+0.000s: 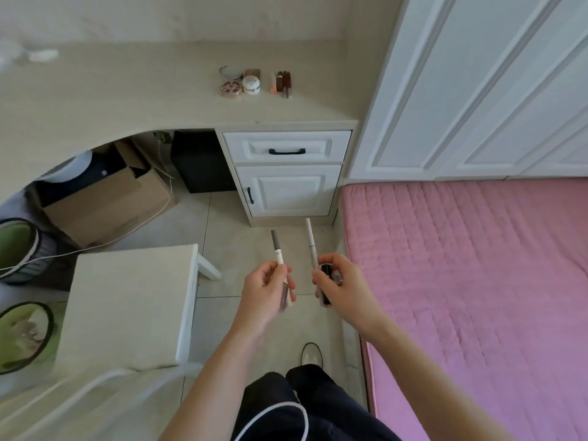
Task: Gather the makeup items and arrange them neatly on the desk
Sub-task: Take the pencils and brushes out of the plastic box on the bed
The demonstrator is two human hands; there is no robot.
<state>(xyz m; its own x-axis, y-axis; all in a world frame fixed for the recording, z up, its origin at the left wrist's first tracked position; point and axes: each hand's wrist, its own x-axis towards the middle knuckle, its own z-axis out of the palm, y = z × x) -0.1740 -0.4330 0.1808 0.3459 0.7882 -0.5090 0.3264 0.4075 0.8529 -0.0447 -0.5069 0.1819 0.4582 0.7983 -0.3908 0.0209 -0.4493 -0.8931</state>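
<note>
Bins (19, 249) lined in green sit by the desk (127, 100) — left hand (265, 289) grips a pencil (277, 249), right hand (342, 281) a white pen (310, 241) and dark tube (325, 281), both sticks pointing deskward.

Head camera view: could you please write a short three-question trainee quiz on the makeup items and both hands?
1. True or false: the left hand grips a pencil with a grey cap.
2. Where do the round compacts and the lip products lie? A) on the pink bed B) on the desk above the drawer C) on the white stool
3. Fill in: the right hand holds a long white pencil and a small dark ____.

Key: 1 true; 2 B; 3 bottle, though its exact kind is too blurred to tell.
</note>
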